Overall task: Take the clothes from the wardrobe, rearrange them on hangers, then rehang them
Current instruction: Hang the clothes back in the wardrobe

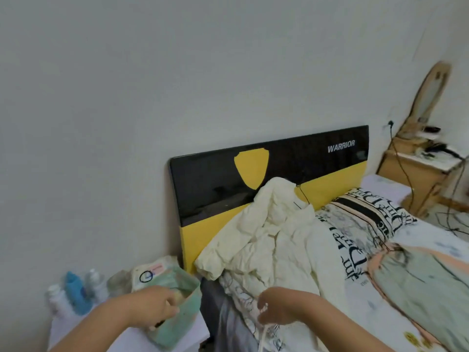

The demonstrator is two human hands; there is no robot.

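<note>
A crumpled cream jacket (269,232) lies on the bed against the black and yellow headboard (218,189). A thin dark hanger hook (302,193) pokes out near its collar. My right hand (276,306) is low over the jacket's lower edge, fingers curled, pinching pale cloth or a cord that hangs down from it. My left hand (154,307) hovers over the bedside table with its fingers curled; whether it holds anything is unclear. A green and peach garment (421,283) lies on the bed to the right. The wardrobe is out of view.
A bedside table (76,329) at lower left carries a green bag (182,316), a blue bottle (74,290) and clear bottles. A printed pillow (365,219) lies by the headboard. A wooden dressing table with mirror (418,153) and cables stands at far right.
</note>
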